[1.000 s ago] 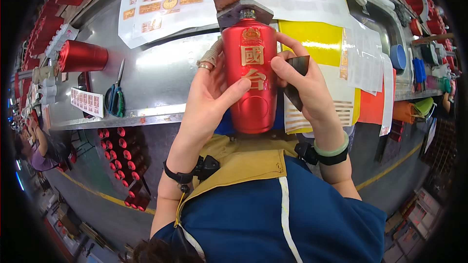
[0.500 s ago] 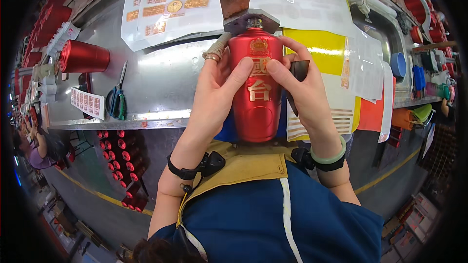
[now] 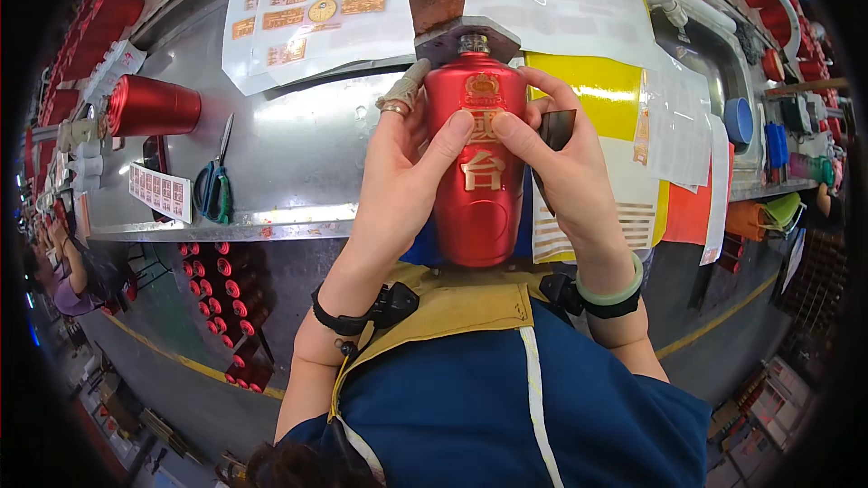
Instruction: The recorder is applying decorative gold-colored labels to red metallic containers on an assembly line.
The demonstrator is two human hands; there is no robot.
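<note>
A glossy red bottle (image 3: 476,226) with gold characters lies in front of me, its neck against a grey metal plate (image 3: 425,43) at the end of a brown bar. My left hand (image 3: 402,158) is closed round its left side, a wrapped finger near the shoulder and the thumb on the upper gold character. From the other side my right hand (image 3: 570,158) grips it too, thumb pressed beside the left one. A dark flat blade-like piece (image 3: 558,129) is tucked in the right hand's fingers. The fingertips behind the bottle are hidden.
Blue-handled scissors (image 3: 215,185), a strip of small labels (image 3: 161,192) and another red bottle (image 3: 154,107) lie on the metal bench at left. Sheets of gold stickers (image 3: 321,14) cover the far side. Yellow sheet (image 3: 588,90) and blue cup (image 3: 738,120) are at right. A person (image 3: 72,276) sits far left.
Both thumbs have moved very slightly on the upper gold character, covering more of it. Both hands keep hold of the bottle, which is almost still.
</note>
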